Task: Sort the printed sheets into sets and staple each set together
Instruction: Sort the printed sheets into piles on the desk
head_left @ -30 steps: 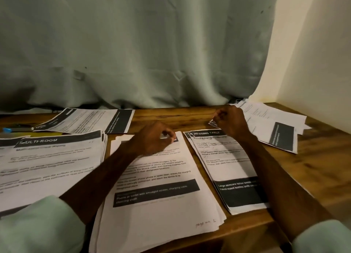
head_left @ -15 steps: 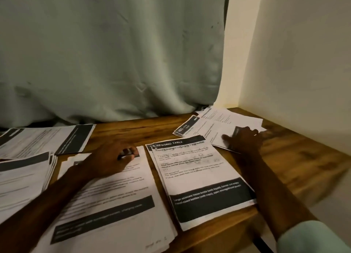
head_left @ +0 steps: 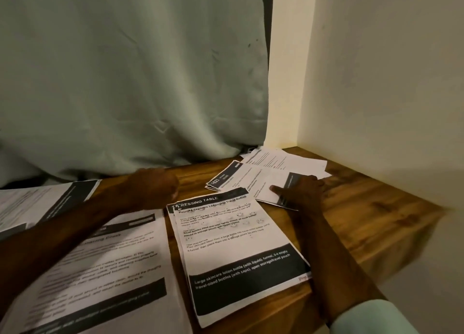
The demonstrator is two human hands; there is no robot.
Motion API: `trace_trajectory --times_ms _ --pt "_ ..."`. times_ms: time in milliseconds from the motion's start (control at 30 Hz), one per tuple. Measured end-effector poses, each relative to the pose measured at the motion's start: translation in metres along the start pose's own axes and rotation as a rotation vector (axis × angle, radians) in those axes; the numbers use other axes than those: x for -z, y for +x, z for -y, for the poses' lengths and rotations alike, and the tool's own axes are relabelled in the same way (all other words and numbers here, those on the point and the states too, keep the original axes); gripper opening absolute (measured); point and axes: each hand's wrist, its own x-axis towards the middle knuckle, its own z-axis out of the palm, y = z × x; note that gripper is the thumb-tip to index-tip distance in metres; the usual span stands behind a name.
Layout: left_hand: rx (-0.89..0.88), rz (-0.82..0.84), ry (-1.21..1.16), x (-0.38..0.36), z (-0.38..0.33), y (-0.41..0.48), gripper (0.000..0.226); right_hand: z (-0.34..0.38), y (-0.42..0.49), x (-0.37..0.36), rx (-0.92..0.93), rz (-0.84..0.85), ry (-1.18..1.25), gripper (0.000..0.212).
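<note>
Right hand (head_left: 302, 192): lying flat, fingers straight, pressing on the loose sheets (head_left: 266, 180) at the table (head_left: 371, 223) corner, one o'clock.
Left hand (head_left: 157, 185): hovering blurred at eleven o'clock of the DRESSING TABLE set (head_left: 233, 243); looking curled, cannot tell if gripping anything.
DRESSING TABLE set: lying mid-table between both forearms.
Big stack (head_left: 100, 271): sitting at seven o'clock, under the left forearm.
Curtain (head_left: 125, 82): hanging at twelve o'clock.

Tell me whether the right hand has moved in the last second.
Yes. The right hand went from the Dressing Table sheet rightward onto the corner pile.
</note>
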Motion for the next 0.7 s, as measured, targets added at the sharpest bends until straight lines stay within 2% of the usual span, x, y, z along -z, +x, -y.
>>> trace_trajectory --times_ms 100,167,300,400,500,633,700 --pt "-0.048 -0.176 -0.205 -0.001 -0.052 0.029 0.019 0.007 -0.01 0.011 -0.032 0.053 0.031 0.138" --pt "-0.108 -0.246 -0.355 -0.016 -0.094 0.046 0.018 0.014 -0.017 0.02 -0.015 -0.013 -0.029 0.131" --pt "-0.173 -0.297 -0.511 -0.057 -0.161 0.06 0.024 0.021 -0.016 0.022 0.179 -0.21 -0.083 0.086" --pt "-0.169 -0.469 -0.547 -0.079 -0.169 0.063 0.021 0.032 -0.003 0.024 0.219 -0.07 -0.036 0.07" --pt "-0.163 -0.512 -0.563 -0.085 -0.168 0.069 0.021 0.055 0.021 0.038 0.302 0.103 -0.072 0.078" --pt "-0.159 -0.539 -0.559 -0.084 -0.173 0.069 0.025 0.074 0.052 0.045 0.238 0.439 -0.354 0.115" --pt "-0.149 -0.568 -0.555 -0.086 -0.173 0.067 0.026 0.077 0.063 0.038 0.242 0.552 -0.438 0.127"
